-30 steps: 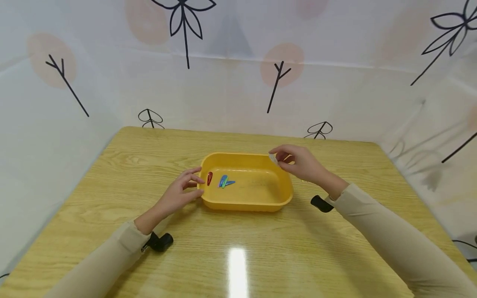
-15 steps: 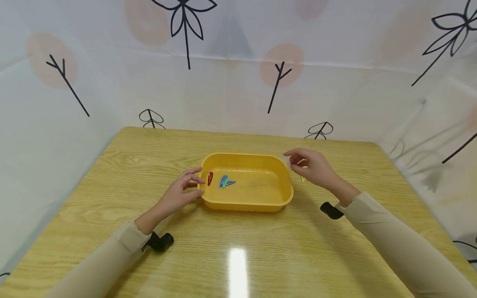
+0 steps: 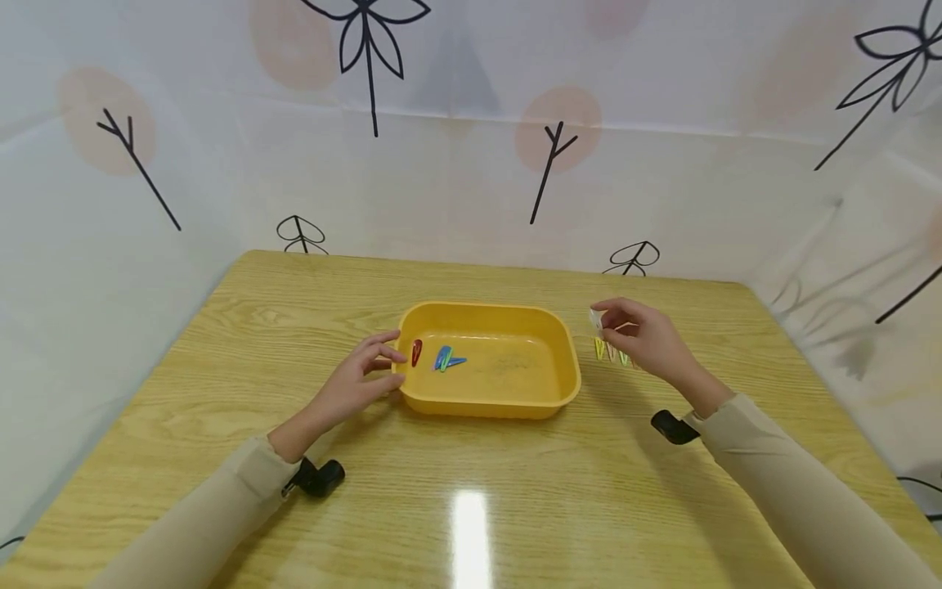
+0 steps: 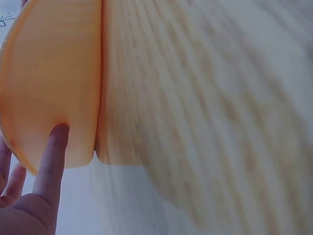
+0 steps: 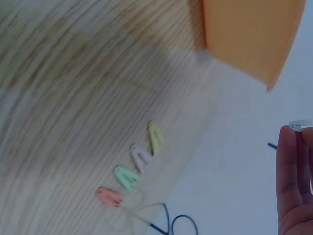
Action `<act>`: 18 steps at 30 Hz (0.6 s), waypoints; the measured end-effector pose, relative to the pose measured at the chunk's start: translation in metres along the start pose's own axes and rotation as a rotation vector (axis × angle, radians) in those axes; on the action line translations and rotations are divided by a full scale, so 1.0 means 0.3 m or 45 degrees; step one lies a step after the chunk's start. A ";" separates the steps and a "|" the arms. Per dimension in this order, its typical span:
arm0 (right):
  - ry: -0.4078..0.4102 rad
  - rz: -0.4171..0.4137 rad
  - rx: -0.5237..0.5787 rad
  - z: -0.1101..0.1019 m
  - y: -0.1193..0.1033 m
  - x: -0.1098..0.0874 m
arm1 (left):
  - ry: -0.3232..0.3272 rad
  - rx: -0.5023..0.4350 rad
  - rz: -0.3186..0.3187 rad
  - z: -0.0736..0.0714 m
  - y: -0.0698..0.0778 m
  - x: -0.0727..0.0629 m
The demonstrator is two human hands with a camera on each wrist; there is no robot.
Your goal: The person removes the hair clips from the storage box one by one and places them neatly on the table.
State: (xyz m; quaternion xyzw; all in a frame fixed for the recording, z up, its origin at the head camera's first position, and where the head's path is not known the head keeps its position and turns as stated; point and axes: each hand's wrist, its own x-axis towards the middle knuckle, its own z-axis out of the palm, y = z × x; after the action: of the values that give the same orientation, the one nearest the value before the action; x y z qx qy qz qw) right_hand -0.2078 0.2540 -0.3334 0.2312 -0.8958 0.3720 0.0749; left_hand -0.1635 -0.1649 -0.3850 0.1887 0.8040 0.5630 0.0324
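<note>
My right hand [image 3: 642, 337] pinches a white hair clip [image 5: 295, 125] between thumb and fingers, up beyond the basin's right side. Below it on the table lies a row of snap hair clips: yellow [image 5: 155, 136], pale lilac [image 5: 141, 157], green [image 5: 126, 177] and orange-red [image 5: 109, 197]. My left hand [image 3: 358, 375] holds the left end of the yellow plastic basin [image 3: 508, 402], its thumb on the wall in the left wrist view. Inside the basin, a red clip [image 3: 416, 352] lies near that hand, beside a small cluster of blue and green clips [image 3: 446, 359].
A wooden table [image 3: 383, 507] carries everything. Behind it hangs a white cloth [image 3: 456, 196] with plant drawings. Black camera mounts sit at both wrists, the left one [image 3: 315, 478] close over the tabletop. Dark cables show at the right edge.
My right hand has moved right, from the basin's back right corner to the row of clips, with the white clip still pinched. More of the row now shows. My left hand stays put.
</note>
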 end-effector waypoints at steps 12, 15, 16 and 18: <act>0.073 0.096 0.006 -0.040 0.083 -0.053 | 0.002 0.022 0.051 0.000 0.009 -0.003; 0.068 0.126 0.033 -0.049 0.103 -0.065 | 0.003 0.019 0.057 0.001 0.008 -0.003; 0.067 0.136 0.041 -0.051 0.110 -0.069 | 0.002 0.019 0.058 0.002 0.007 -0.002; 0.068 0.160 0.043 -0.057 0.125 -0.075 | 0.002 0.016 0.058 0.002 0.006 -0.002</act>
State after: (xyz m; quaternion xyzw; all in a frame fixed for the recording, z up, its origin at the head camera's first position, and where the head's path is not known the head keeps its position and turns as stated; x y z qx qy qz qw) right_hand -0.2062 0.2971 -0.3519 0.1656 -0.8998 0.3972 0.0715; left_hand -0.1621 -0.1640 -0.3837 0.2067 0.8031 0.5585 0.0179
